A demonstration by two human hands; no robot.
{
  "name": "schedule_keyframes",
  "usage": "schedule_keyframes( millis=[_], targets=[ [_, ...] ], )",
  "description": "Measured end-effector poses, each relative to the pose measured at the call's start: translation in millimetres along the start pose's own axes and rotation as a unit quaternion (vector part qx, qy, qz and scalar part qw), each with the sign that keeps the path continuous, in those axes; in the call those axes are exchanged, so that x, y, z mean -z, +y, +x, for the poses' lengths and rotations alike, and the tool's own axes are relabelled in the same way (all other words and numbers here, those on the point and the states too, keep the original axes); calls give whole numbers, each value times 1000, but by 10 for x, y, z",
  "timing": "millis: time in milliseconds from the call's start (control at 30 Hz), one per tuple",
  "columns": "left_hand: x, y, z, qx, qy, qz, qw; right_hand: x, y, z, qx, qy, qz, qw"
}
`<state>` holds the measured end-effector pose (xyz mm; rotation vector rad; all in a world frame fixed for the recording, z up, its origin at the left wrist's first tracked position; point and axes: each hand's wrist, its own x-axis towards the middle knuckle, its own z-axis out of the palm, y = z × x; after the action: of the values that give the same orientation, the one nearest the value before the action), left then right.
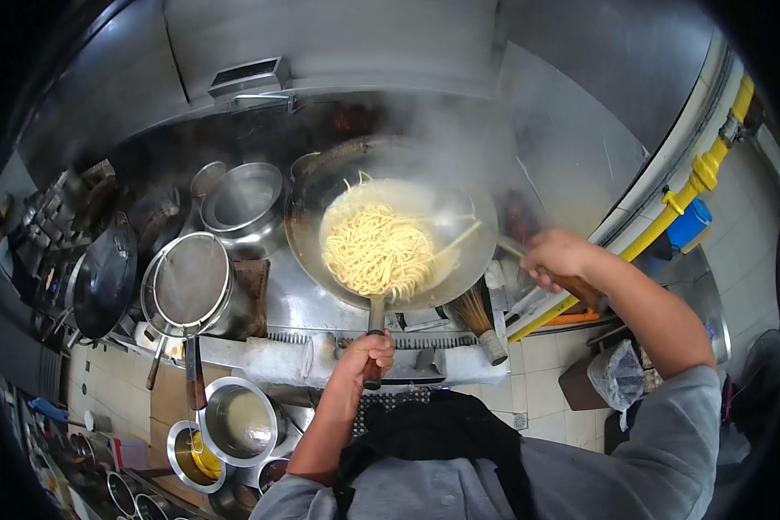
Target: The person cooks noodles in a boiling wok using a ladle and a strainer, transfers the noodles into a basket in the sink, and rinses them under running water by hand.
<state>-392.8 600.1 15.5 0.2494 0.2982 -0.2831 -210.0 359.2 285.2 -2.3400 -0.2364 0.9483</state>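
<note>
My left hand (370, 351) is closed around the wooden grip of the handle at the near side of a large wok (303, 238). A heap of pale yellow noodles (377, 250) lies in the wok in whitish liquid, with a few strands at its right side. On the right, my right hand (556, 257) is wrapped round the wooden handle of a ladle (588, 291). The ladle's metal shaft reaches over the wok's right rim; its head, inside the wok, is blurred by steam and motion.
Left of the wok stand a metal pot (243, 198) and a round mesh strainer (192, 279) over another pot. A bamboo brush (475, 314) leans at the stove's front. Below left is a pot of cloudy liquid (238, 422). A yellow gas pipe (706, 169) runs along the right.
</note>
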Motion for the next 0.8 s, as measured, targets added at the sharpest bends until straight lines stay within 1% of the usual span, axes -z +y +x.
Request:
schedule_keyframes(
  millis=[67,133,200,233,300,333,400,433,467,567,633,700,733,800],
  targets=[
    [-30,1,38,-4,16,1,1000,0,232,-165,-58,2,126,990],
    [-90,-3,51,-11,32,28,999,17,264,-495,-111,-51,197,973],
    [-114,28,92,-8,41,-8,999,60,458,-629,-169,-133,327,920],
    [-170,41,92,-7,50,-21,999,54,561,-676,-163,-136,335,918],
    [-210,89,109,-3,41,-22,999,14,761,-741,-164,-241,454,842],
    [-225,110,114,1,28,-33,999,8,860,-751,-159,-245,461,838],
    [-299,180,117,3,25,-29,999,-14,1016,-749,-163,-340,519,767],
    [-359,205,121,-2,24,-26,999,-38,1065,-754,-158,-361,533,748],
    [-425,205,123,-7,23,-26,999,-85,1123,-735,-155,-365,538,744],
    [-645,260,144,-35,34,3,999,-351,1213,-498,-145,-427,614,648],
    [-754,265,153,-58,33,27,997,-584,1173,-211,-110,-469,646,592],
    [-877,279,117,-61,27,36,997,-773,1120,205,-138,-431,699,553],
    [-912,299,97,-65,21,40,997,-843,1048,340,-136,-434,698,552],
    [-915,338,54,-64,17,48,997,-896,881,557,-38,-363,668,649]
  ],
)
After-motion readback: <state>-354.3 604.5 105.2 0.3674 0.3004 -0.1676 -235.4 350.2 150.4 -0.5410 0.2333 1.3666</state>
